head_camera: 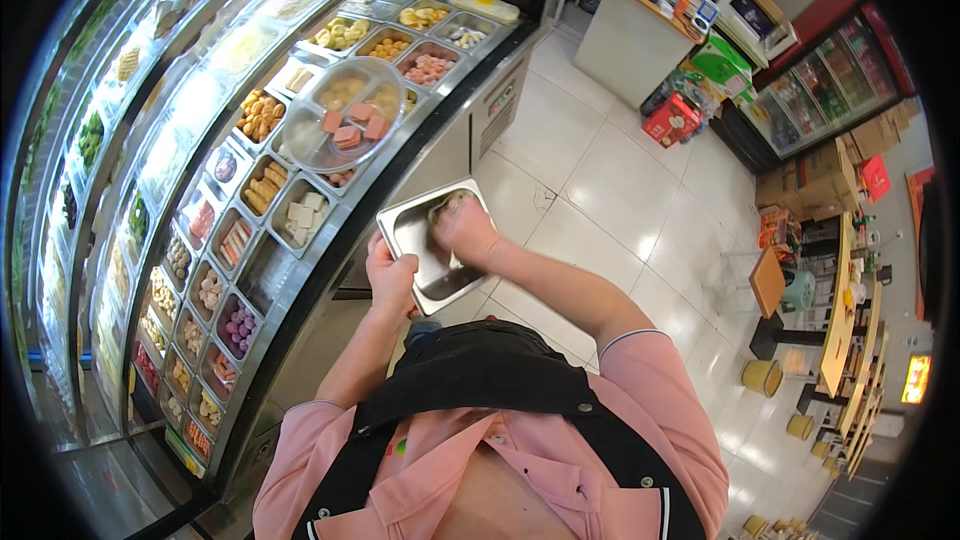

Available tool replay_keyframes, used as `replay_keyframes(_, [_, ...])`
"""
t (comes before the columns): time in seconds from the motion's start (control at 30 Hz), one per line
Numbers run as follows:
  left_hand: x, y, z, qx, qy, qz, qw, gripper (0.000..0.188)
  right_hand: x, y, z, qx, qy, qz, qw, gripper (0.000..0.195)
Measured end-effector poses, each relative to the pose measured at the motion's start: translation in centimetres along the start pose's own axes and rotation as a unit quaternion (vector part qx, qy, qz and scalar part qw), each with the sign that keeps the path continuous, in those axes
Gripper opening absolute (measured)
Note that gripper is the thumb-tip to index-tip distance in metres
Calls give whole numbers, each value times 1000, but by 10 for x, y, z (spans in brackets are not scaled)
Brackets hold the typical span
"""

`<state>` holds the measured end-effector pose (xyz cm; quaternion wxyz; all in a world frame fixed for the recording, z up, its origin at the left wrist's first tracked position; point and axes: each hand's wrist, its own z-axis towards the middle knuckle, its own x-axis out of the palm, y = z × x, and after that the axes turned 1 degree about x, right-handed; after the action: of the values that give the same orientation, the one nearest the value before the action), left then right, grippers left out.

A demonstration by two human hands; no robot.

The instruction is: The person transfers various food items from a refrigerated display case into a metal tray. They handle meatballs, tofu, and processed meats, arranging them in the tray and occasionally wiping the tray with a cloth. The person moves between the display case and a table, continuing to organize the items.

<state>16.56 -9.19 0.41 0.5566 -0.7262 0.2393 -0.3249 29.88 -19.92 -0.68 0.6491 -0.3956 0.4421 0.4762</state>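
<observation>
A rectangular stainless steel food pan (409,229) is held tilted in front of me, above the floor beside the display case. My left hand (391,274) grips its left edge, thumb over the rim. Inside the pan is my right hand (463,229), its fingers closed on a greenish cloth (448,204), partly hidden by the hand and blurred. In the case's front row, a bare rectangular slot (268,270) lies below a pan of white tofu-like blocks (301,219). A round clear divided tray (345,112) with pink luncheon meat pieces rests over other pans.
The refrigerated display case (352,214) curves along my left, its metal edge close to the pan. Tiled floor (592,165) lies ahead and right. Farther off are a counter (626,37), a red box (671,120), a drinks fridge (825,90), cardboard boxes (806,180), a stool (765,281) and tables.
</observation>
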Motion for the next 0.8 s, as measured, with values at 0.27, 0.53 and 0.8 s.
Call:
replay_keyframes(0.27, [91, -18, -27, 274, 114, 180, 938, 14, -33, -18, -81, 226, 51, 195, 953, 13])
replay_keyframes(0.53, [129, -21, -24, 378, 250, 211, 866, 23, -40, 3, -93, 356, -156, 614, 687, 27])
replay_keyframes(0.8, [131, -13, 38, 289, 164, 116, 936, 18, -60, -54, -211, 490, -139, 760, 404, 22])
